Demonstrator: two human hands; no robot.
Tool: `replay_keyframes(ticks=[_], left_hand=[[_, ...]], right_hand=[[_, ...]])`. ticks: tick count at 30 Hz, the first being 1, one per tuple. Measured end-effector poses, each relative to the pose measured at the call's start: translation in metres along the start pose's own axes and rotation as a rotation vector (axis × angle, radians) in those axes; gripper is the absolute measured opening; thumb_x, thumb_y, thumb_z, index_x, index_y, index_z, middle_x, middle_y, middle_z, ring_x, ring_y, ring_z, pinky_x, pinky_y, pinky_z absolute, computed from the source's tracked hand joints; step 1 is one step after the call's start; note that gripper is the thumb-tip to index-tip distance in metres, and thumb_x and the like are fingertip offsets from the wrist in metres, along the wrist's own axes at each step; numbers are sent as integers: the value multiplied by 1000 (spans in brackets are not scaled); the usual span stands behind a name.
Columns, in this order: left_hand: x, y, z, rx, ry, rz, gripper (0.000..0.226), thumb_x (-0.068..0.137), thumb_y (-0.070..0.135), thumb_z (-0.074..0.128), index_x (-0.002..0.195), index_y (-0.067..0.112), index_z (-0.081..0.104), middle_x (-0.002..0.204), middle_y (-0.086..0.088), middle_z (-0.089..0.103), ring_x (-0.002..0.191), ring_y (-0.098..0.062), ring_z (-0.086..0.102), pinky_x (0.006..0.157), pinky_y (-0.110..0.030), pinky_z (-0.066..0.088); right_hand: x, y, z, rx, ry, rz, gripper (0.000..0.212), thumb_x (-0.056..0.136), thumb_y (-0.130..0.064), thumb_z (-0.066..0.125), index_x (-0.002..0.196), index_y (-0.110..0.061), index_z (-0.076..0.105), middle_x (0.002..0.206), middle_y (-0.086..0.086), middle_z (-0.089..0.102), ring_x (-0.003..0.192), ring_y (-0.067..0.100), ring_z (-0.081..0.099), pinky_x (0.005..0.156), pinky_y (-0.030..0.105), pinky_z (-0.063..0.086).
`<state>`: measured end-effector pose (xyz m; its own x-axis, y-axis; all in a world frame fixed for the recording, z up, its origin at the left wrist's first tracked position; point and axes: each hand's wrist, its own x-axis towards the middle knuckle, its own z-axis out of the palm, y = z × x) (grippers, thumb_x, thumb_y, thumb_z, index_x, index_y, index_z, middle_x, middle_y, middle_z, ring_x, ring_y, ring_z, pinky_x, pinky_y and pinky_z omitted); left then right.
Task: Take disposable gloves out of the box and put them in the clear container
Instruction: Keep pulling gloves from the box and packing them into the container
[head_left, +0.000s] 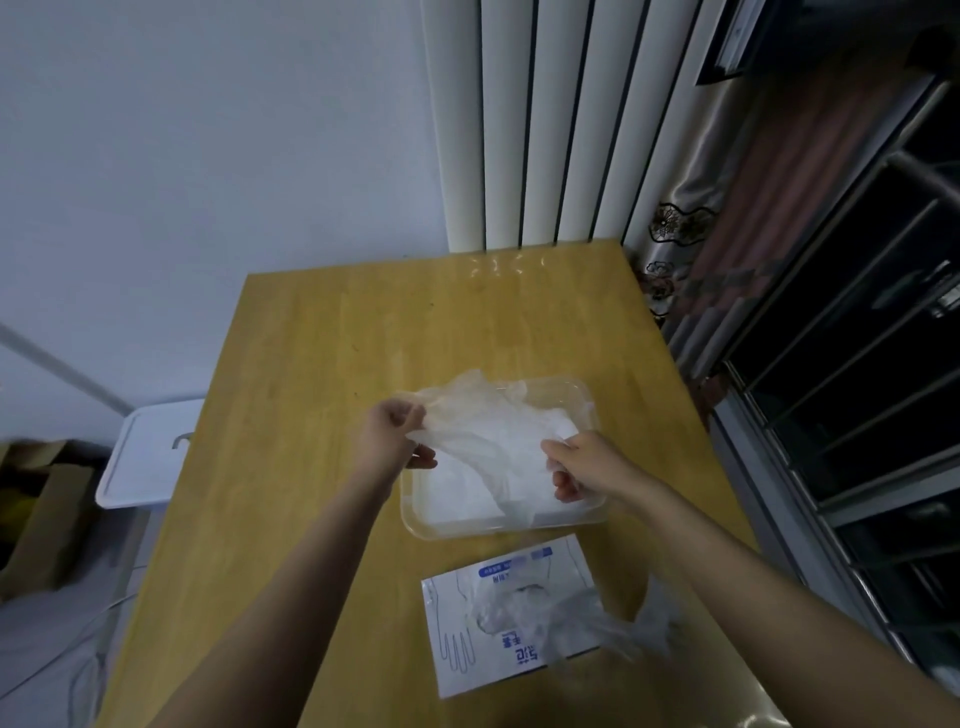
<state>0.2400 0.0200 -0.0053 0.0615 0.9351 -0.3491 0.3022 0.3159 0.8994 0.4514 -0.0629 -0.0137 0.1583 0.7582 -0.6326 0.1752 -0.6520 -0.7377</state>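
Observation:
A thin translucent disposable glove (478, 431) is stretched over the clear container (524, 527) in the middle of the wooden table. My left hand (397, 434) pinches its left edge and my right hand (582, 465) grips its right side. More white gloves (462, 493) lie inside the container. The flat white and blue glove box (457, 644) lies nearer to me, with crumpled gloves (582, 623) spilling from its opening to the right.
The wooden table (322, 364) reaches back to a wall and a white ribbed radiator (540, 130). A white lidded bin (140, 452) stands left of the table, with cardboard boxes (36, 509) beyond. A curtain and dark window frames line the right side.

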Motion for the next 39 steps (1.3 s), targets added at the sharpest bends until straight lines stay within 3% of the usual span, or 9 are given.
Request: replay_keyframes(ticks=[5,11,16,19,23,27,30,35,39], left_hand=[[15,-8,-4,158,-32,24,15,92,10,59,78,9,54,67,-7,59,40,-9,56,52,-32,55],[15,-14,9,619,-27,295,9,93,18,55,84,15,55,73,3,57,59,-16,56,51,-29,43],[21,-18,17,891,-7,416,9,95,22,52,92,15,56,86,2,59,68,-17,55,51,-27,39],[28,-20,19,991,-18,463,11,96,22,52,95,13,57,92,-2,62,73,-22,58,58,-32,44],[30,-20,21,1154,-42,460,14,97,24,49,108,15,52,105,-1,59,77,-22,60,57,-29,41],[23,-20,25,1149,21,649,25,89,0,49,112,10,47,107,-6,47,81,-18,45,61,-27,36],[18,-28,38,1112,-192,758,27,89,-2,45,113,10,49,110,-6,49,86,-16,44,70,-27,39],[31,-61,54,1529,-537,525,74,90,31,61,146,9,18,151,-16,22,136,-33,29,108,-38,32],[39,-71,58,1646,-608,435,85,91,24,61,152,15,3,158,-15,-1,143,-40,12,113,-43,25]], right_hand=[[9,4,2,-151,178,2,34,99,-20,44,70,-6,56,57,5,54,44,13,51,43,21,45],[10,9,8,-642,269,-35,23,99,-27,44,96,-9,57,90,8,65,77,21,64,68,33,51],[0,-1,34,-895,560,-623,35,92,-7,53,126,-13,49,125,3,51,117,21,46,98,28,36],[3,-14,44,-904,235,-797,43,88,10,45,122,-13,58,123,3,59,116,19,52,99,29,39],[29,-14,52,-1101,-121,-572,50,93,7,38,137,-15,46,141,3,47,125,19,48,101,32,39],[48,-11,49,-1168,-101,-512,46,98,-9,45,143,-16,38,146,4,41,131,21,41,105,35,35],[54,-10,46,-1185,-44,-546,45,96,-15,51,140,-17,42,141,4,46,125,21,44,101,35,39],[66,0,40,-1348,-38,-464,55,92,-24,58,142,-14,38,146,6,37,133,25,34,107,37,33],[71,7,29,-1405,-24,-385,65,89,-24,62,145,-15,31,155,6,22,140,25,22,114,38,23]])
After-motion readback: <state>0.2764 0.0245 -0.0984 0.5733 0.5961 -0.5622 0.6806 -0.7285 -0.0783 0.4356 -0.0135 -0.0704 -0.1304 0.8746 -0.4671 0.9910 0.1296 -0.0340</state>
